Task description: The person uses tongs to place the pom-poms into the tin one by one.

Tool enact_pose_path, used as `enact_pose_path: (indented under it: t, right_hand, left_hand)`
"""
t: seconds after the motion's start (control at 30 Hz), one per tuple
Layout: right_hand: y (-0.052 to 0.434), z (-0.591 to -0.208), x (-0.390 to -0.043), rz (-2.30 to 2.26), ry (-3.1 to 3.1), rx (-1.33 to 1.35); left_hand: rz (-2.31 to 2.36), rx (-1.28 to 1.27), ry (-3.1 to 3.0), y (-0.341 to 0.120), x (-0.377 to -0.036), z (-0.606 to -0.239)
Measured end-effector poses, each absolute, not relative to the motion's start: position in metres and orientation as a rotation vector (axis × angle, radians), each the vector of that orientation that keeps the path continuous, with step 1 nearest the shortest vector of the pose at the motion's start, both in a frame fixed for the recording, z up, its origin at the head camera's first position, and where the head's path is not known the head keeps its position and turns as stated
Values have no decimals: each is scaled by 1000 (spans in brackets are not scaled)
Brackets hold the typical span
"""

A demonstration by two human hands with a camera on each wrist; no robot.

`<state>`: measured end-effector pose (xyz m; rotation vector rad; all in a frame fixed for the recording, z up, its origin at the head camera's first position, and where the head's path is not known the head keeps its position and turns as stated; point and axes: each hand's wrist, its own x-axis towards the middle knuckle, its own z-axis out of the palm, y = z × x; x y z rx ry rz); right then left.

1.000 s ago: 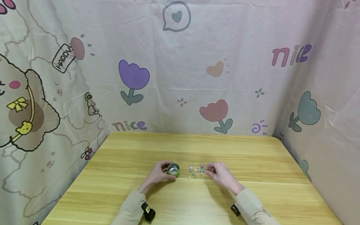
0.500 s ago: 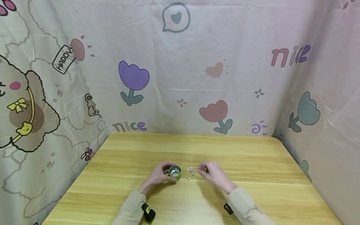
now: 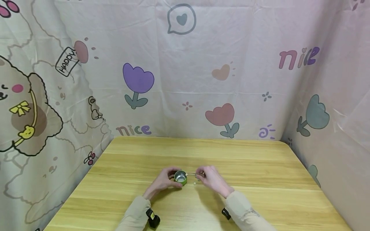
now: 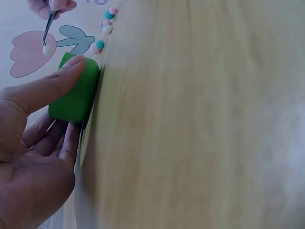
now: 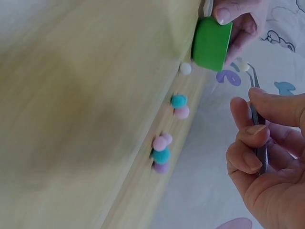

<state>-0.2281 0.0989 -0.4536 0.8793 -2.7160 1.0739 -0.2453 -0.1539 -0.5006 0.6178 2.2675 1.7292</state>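
Note:
My left hand (image 3: 164, 180) grips a small round tin (image 4: 76, 90), green outside and silvery inside, upright on the table with its mouth facing up. The thumb lies on the near side and the fingers on the far side. My right hand (image 3: 214, 180) pinches metal tweezers (image 5: 261, 155). Between their bent tips is a small pale ball (image 5: 244, 66), above the table beside the tin's right rim. On the table right of the tin lie several little balls, among them a white ball (image 5: 185, 68), a teal ball (image 5: 179, 101) and a pink ball (image 5: 181, 112).
The wooden table (image 3: 138, 154) runs back to a printed cloth (image 3: 185, 70) that hangs behind it and along both sides. A purple ball (image 5: 160, 167) lies farther right in the row. Black wrist straps (image 3: 153, 219) sit on the sleeves.
My right hand has moved left with the tweezers and the pale ball, from over the scattered balls to the tin's rim. The left hand and tin have shifted slightly right in the head view.

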Motion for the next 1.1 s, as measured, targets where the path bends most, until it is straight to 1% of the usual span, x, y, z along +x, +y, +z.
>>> enact_pose_path:
  t: [0.43,0.73,1.1]
  right_hand:
    - [87,-460,-232,983,-2730,885]
    - [86,-462,-233,935,-2759,865]
    - [87,-463,-233,900,-2749,904]
  left_hand:
    - [1707,631,2298,-154,-247,-501]
    - [1712,632,2291,-154,-247,-501]
    - [1714,630,2295,-154,-247,-502]
